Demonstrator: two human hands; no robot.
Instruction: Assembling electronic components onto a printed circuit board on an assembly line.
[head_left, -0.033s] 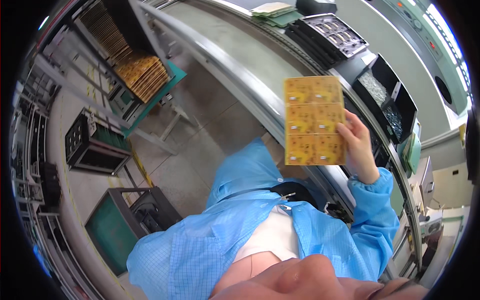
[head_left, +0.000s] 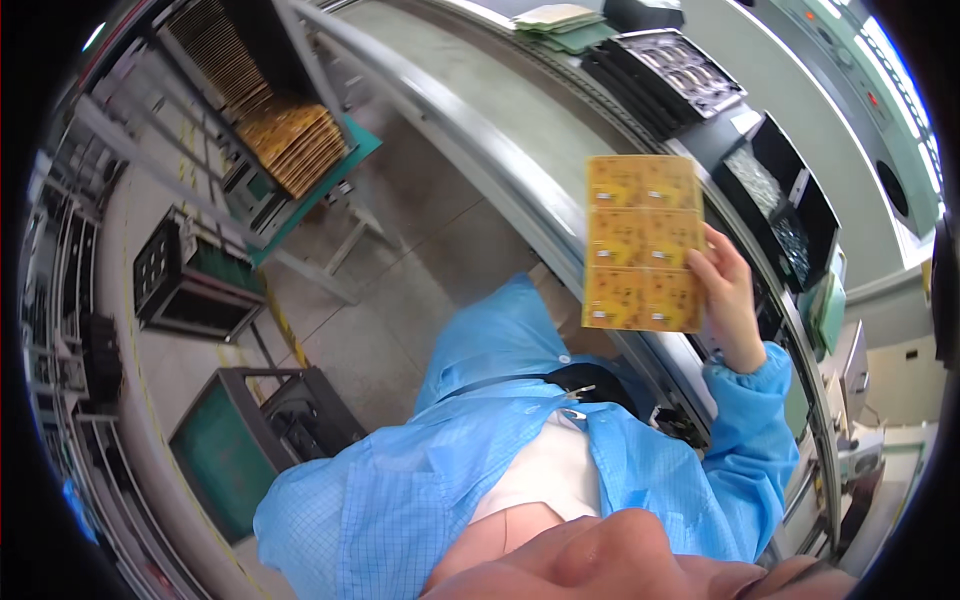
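My right hand (head_left: 732,305) holds a yellow circuit board panel (head_left: 645,242) upright by its right edge, with the thumb on the face turned to me. The other fingers are partly hidden. Printed lines divide the panel into several like sections with small dark parts and white marks. It hangs in front of the metal rail of the conveyor bench (head_left: 470,120). My left hand does not show; only blue coat fabric is visible on that side.
A rack of stacked yellow boards (head_left: 295,150) stands on a green-topped stand at the far left. Below it are a black slotted crate (head_left: 200,280) and a dark-framed green cart (head_left: 225,450). Along the bench lie a metal tray (head_left: 690,75), a black bin (head_left: 775,195) and green sheets (head_left: 560,28).
The panel and my right hand sit slightly farther right in the picture. The surroundings have also shifted a little to the right. My grip looks the same.
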